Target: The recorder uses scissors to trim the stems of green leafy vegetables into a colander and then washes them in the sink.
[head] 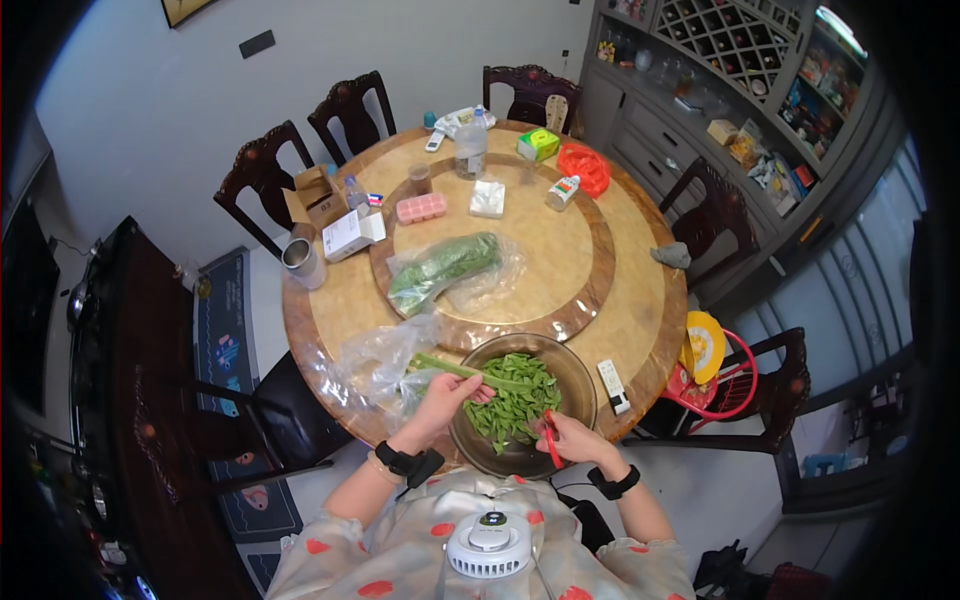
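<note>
Between the fingers of my left hand [448, 399] is a long flat green bean pod [480, 370], stretched out over the bowl. My right hand [576, 439] grips red-handled scissors [553, 441] at the bowl's near right side; their blades are hard to make out. Below both hands sits a wide metal bowl [581, 367] at the table's near edge. Many cut green bean pieces [510, 416] are heaped inside it. Just left of the bowl, a clear plastic bag [379, 352] lies crumpled, with some green showing at its mouth.
On the round table's raised centre [555, 255] lies a bagged green vegetable [450, 270]. A white remote control [613, 386] rests right of the bowl. A metal cup [302, 264] and boxes [349, 234] stand at left. A red chair [720, 382] with a yellow hat [703, 346] is at right.
</note>
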`<state>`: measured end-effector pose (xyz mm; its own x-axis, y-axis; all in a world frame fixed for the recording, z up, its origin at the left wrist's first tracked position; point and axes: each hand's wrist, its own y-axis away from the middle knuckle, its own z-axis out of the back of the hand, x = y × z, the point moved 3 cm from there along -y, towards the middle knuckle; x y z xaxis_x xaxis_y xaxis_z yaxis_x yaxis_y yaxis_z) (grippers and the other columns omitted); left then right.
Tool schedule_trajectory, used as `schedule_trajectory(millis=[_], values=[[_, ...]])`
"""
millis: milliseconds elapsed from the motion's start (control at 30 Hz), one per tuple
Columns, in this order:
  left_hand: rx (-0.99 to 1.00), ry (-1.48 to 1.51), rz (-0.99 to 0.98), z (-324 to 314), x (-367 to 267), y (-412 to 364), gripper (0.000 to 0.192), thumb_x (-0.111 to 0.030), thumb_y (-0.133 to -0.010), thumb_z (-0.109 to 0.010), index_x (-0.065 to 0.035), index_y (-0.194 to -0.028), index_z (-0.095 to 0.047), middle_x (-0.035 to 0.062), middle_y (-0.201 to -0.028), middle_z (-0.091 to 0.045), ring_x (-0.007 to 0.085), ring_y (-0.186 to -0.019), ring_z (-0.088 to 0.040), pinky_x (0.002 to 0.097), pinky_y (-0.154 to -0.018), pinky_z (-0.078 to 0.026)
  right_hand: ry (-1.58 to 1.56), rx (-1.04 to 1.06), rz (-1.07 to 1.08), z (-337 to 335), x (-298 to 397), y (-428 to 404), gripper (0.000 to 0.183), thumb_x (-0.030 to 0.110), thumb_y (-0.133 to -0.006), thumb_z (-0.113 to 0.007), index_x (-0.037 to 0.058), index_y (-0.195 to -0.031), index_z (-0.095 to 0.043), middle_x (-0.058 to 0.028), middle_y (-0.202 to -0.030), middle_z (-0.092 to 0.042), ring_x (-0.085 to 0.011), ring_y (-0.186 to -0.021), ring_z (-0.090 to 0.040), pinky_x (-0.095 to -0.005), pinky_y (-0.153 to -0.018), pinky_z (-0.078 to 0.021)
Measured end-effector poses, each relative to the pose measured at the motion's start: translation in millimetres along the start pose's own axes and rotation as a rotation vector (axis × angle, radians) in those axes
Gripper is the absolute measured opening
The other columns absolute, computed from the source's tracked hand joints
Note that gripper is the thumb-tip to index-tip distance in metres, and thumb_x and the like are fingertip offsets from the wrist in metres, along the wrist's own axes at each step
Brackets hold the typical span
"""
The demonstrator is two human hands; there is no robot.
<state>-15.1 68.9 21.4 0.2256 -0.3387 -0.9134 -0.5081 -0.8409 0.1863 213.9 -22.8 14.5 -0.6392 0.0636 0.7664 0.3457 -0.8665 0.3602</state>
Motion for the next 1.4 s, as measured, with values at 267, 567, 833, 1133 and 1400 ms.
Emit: schedule_trajectory(millis=[267, 567, 833, 1133, 1400], values=[[0.043, -0.219, 0.103, -9.4, 36.5, -4.7, 0.021, -0.020, -0.092, -0.055, -0.0021, -0.087, -0.066, 0.0007, -0.077, -0.064, 0.0069, -0.068, -0.055, 0.0214, -0.065, -0.044, -0.207, 0.225, 0.027, -6.1, -20.8, 8.7, 0.025, 0.022, -0.085, -0.061, -0.0021, -0.091, -0.058, -0.0085, -0.078, -0.063, -0.0165, -0.071, -0.063, -0.0295, -0.067, -0.0505], [0.061, -0.250, 0.126, -18.5, 52.5, -6.1, 0.023, -0.020, -0.092, -0.056, -0.0035, -0.081, -0.066, -0.0015, -0.073, -0.062, 0.0053, -0.067, -0.052, 0.0206, -0.063, -0.043, -0.419, 0.237, -0.092, -7.0, -36.2, 11.6, 0.029, 0.025, -0.090, -0.057, -0.0032, -0.090, -0.062, -0.0091, -0.074, -0.065, -0.0150, -0.065, -0.064, -0.0273, -0.059, -0.0520], [0.068, -0.278, 0.156, -20.2, 57.9, -5.9, 0.025, -0.023, -0.093, -0.055, -0.0042, -0.080, -0.066, -0.0020, -0.072, -0.062, 0.0051, -0.066, -0.051, 0.0205, -0.063, -0.042, -0.418, 0.235, -0.230, -12.2, -56.7, 17.4, 0.028, 0.025, -0.089, -0.058, -0.0032, -0.085, -0.062, -0.0072, -0.067, -0.064, -0.0140, -0.060, -0.064, -0.0259, -0.052, -0.0504], [0.050, -0.242, 0.152, -25.0, 56.6, -4.6, 0.027, -0.023, -0.092, -0.055, -0.0035, -0.076, -0.065, -0.0021, -0.069, -0.062, 0.0045, -0.063, -0.050, 0.0210, -0.059, -0.041, -0.248, 0.221, -0.064, -11.7, -42.4, 15.6, 0.039, 0.036, -0.086, -0.062, -0.0028, -0.084, -0.061, -0.0099, -0.065, -0.064, -0.0174, -0.063, -0.065, -0.0302, -0.057, -0.0499], [0.063, -0.249, 0.113, -28.6, 59.8, -4.2, 0.028, -0.023, -0.092, -0.056, -0.0016, -0.078, -0.066, -0.0005, -0.070, -0.063, 0.0062, -0.064, -0.051, 0.0226, -0.061, -0.042, -0.348, 0.183, -0.079, -7.9, -39.2, 10.9, 0.036, 0.033, -0.086, -0.062, -0.0025, -0.080, -0.063, -0.0084, -0.062, -0.063, -0.0152, -0.059, -0.063, -0.0290, -0.054, -0.0487]])
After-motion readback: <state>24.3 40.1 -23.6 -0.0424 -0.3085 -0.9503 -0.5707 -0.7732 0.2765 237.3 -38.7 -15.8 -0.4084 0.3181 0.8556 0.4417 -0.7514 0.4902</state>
